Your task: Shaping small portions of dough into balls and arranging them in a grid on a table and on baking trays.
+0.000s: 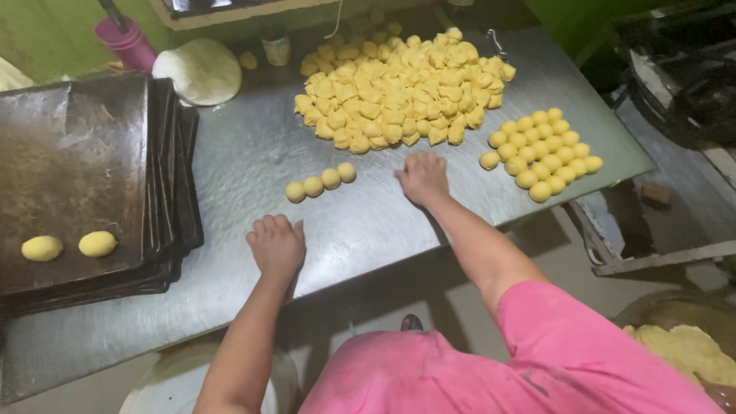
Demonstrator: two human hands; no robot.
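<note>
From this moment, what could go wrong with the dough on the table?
The cluster of rolled balls sits close to the steel table edge; a nudge might send some off. The right hand works against the pile of cut pieces, which may stick together. The left hand may flatten hidden dough.

Bare steel table (253, 153) between tray stack (172, 176) and dough pile (399, 84) — passable; ball row (320, 182) intrudes.
</note>
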